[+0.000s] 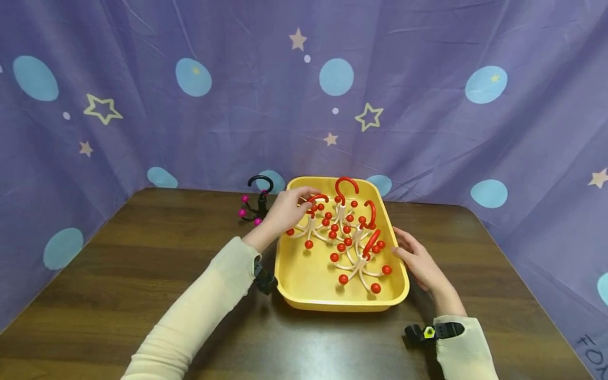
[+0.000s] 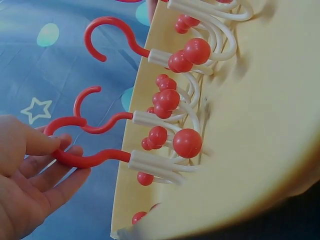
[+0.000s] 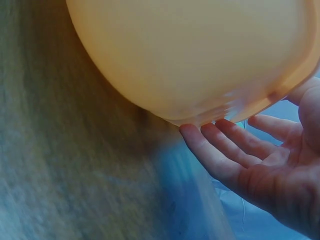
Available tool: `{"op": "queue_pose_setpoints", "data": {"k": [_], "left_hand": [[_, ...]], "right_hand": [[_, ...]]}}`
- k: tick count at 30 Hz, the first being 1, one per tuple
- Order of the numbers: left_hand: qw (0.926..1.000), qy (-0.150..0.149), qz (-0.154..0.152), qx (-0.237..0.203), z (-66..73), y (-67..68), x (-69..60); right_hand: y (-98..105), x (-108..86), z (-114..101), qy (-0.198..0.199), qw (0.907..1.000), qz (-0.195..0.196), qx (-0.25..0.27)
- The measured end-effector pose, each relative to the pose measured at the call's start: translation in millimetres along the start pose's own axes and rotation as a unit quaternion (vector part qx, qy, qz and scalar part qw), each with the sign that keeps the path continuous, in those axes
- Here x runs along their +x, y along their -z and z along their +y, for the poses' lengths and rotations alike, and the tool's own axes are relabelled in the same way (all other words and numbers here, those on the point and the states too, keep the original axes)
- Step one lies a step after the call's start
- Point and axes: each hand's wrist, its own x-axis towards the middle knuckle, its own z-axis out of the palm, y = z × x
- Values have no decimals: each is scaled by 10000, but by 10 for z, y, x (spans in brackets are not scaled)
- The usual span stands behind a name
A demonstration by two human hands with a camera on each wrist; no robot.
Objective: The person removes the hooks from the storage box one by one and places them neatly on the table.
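A brown wood-grain desk (image 1: pixel 142 279), a purple star-patterned curtain (image 1: pixel 266 79) behind it. And the left hand (image 1: pixel 287 208) has a red-hooked piece (image 2: pixel 105 158), thumb and fingers pinching its hook! That piece is in the yellow tray (image 1: pixel 309 279), far left part. The right hand (image 1: pixel 423 264), fingers fairly straight, touches the tray's right side. A black hook (image 1: pixel 263 206) is just left of the tray.

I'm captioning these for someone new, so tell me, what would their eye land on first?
Probably the yellow tray on the table, with four white hangers bearing red hooks and balls in it. The left hand pinches the leftmost hanger's hook; the right hand touches the tray's right side. A black hanger with pink balls is just left of the tray.
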Motion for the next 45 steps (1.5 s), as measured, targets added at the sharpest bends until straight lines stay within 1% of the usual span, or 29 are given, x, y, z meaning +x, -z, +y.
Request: {"op": "queue_pose_setpoints", "data": {"k": [5, 11, 16, 24, 30, 36, 40, 45], "left_hand": [[10000, -23, 24, -57, -6, -7, -22], [9996, -218, 178, -34, 3, 32, -13], [9990, -309, 321, -64, 38, 82, 12], [9988, -323, 335, -175, 94, 182, 8], [9974, -438, 538, -192, 136, 262, -6], [9956, -505, 579, -544, 189, 351, -76], [9953, -479, 624, -564, 194, 421, -142], [9944, -529, 736, -542, 169, 517, -225]], "right_hand": [[-9, -23, 19, -26, 10000, -42, 76], [-10, -18, 1, 22, 10000, 16, 39], [5, 7, -17, 47, 10000, 14, -15], [3, 4, -14, 80, 10000, 43, 32], [8, -5, -19, 44, 10000, -21, 11], [9, -24, -33, -86, 9999, -111, -38], [-7, -22, -43, -125, 9999, -105, 32], [-14, -20, -50, -142, 9998, -99, 34]]}}
